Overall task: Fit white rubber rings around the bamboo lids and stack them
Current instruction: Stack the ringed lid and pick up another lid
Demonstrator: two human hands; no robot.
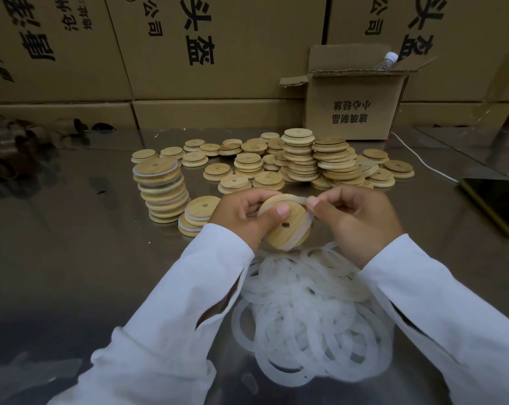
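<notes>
Left hand (244, 213) grips bamboo lid (285, 222); right hand (354, 217) pinches white ring (308, 220) stretched over rim.

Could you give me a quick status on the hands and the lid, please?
Left hand grips bamboo lid. Right hand pinches white ring, partly round the rim. Nothing in the way.

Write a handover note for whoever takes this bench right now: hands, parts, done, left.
Left hand grips a bamboo lid, thumb on its face. Right hand pinches a white ring, partly stretched round that lid.
Loose rings lie piled nearest the person; bare lids behind the hands.
Done: ringed stack on the left, short stack beside it.
Left: seat this ring, stack the lid, work through the bare lids.
</notes>
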